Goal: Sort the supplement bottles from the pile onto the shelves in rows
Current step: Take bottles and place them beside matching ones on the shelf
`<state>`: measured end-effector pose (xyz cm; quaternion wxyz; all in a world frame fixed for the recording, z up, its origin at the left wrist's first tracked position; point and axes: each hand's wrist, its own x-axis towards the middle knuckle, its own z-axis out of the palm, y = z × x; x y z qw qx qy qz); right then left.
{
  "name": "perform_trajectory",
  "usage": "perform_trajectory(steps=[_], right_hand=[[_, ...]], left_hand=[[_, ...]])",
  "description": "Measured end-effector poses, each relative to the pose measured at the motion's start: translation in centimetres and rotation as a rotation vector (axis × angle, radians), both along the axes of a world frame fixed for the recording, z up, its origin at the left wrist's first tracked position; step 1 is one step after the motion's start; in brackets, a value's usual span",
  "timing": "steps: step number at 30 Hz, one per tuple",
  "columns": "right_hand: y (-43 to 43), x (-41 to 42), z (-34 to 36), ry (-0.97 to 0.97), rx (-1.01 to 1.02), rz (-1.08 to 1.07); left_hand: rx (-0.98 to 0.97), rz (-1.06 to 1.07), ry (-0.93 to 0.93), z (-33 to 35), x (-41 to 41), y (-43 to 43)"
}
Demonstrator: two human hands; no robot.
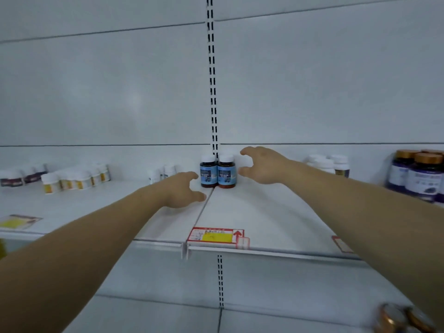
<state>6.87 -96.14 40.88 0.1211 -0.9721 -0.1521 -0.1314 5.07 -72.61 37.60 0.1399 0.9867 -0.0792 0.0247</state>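
Two dark bottles with white caps and blue labels, the left one (207, 171) and the right one (226, 172), stand side by side against the back wall of the white shelf (264, 212). My left hand (183, 189) hovers just left of the pair, fingers loosely spread, holding nothing. To the right of the pair my right hand (262, 165) is also spread, thumb and fingers apart, a small gap from the right bottle. Neither hand touches a bottle.
White-capped bottles with yellow labels (72, 179) and dark-labelled ones (14, 177) stand at the left. More white bottles (329, 164) and gold-capped purple bottles (418, 174) stand at the right. A red and yellow price tag (216, 235) marks the shelf's front edge. Gold-lidded bottles (398, 318) lie lower right.
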Motion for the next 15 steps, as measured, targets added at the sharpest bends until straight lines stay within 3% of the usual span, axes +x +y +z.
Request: perform_trajectory(steps=[8, 15], right_hand=[[3.3, 1.6, -1.3, 0.033, 0.024, -0.084], [5.0, 4.5, -2.3, 0.021, 0.060, -0.059]], left_hand=[[-0.108, -0.056, 0.036, -1.6, 4.2, 2.2], [-0.408, -0.109, -0.027, -1.8, 7.2, 0.4]])
